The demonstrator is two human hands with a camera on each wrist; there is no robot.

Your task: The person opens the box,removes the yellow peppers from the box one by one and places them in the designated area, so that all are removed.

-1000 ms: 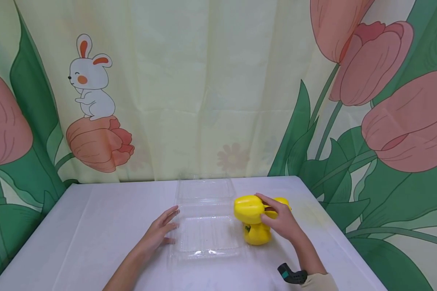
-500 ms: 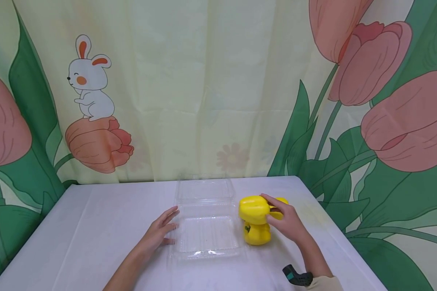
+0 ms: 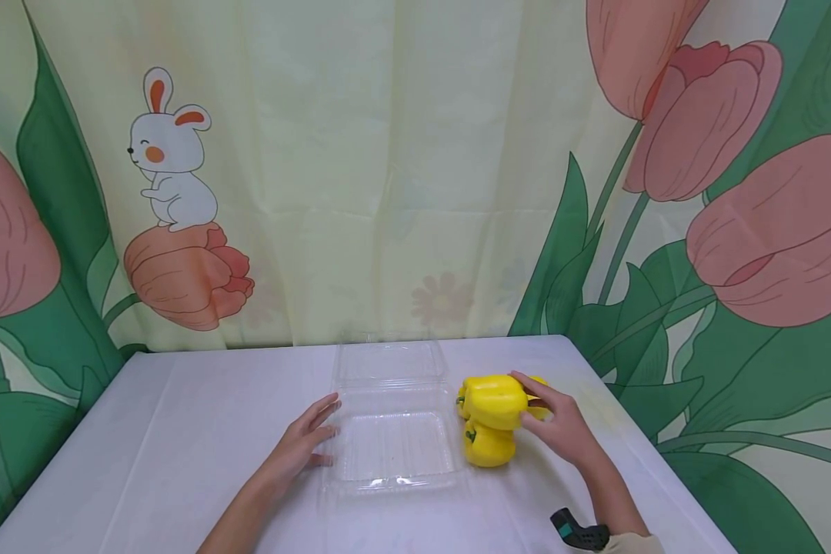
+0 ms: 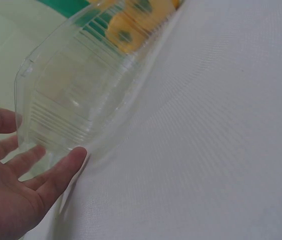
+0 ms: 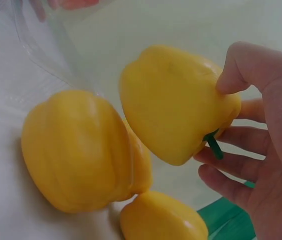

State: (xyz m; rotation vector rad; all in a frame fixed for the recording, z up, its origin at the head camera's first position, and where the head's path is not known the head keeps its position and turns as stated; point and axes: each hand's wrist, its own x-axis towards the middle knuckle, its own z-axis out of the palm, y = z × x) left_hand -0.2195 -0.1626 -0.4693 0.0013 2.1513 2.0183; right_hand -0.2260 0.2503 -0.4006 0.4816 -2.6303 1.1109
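Note:
A clear plastic clamshell container [image 3: 396, 446] lies with its lid [image 3: 390, 362] folded back on the table. At its left side is my left hand [image 3: 299, 440], fingers spread and fairly straight, the tips by the rim in the left wrist view. My right hand [image 3: 561, 431] holds a yellow bell pepper [image 5: 173, 105] by its green-stemmed end, thumb on one side and fingers on the other. Close below that pepper sits another yellow bell pepper [image 3: 489, 448]. The right wrist view shows a further pepper [image 5: 163, 220], partly cut off at the frame's lower edge.
A white cloth covers the table [image 3: 180, 446]. Behind it hangs a curtain [image 3: 332, 192] printed with tulips and a rabbit. A black band [image 3: 580, 531] sits on the right wrist.
The right hand has moved to the right and slightly nearer, bringing its pepper away from the container and over the other peppers. The left hand and container have stayed put.

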